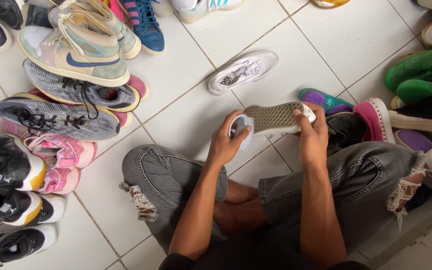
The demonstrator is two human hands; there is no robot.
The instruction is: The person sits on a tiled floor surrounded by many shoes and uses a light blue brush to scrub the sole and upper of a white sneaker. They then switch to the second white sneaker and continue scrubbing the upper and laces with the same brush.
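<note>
I sit cross-legged on a white tiled floor in torn grey jeans. Both hands hold up a white sneaker (pixel 276 118) turned sole-up, its grey-green waffle tread facing me. My right hand (pixel 312 136) grips the shoe at its right end, thumb on the sole. My left hand (pixel 228 141) presses a pale cloth or wipe (pixel 242 129) against the shoe's left end. The matching white sneaker (pixel 243 72) lies on its side on the tiles just beyond.
A pile of sneakers fills the left: a grey knit pair (pixel 58 117), pink ones (pixel 61 150), black-and-white high-tops (pixel 6 172), a cream high-top (pixel 76 55). On the right lie green shoes (pixel 421 67), a teal-purple shoe (pixel 326 101) and a pink slip-on (pixel 378 120).
</note>
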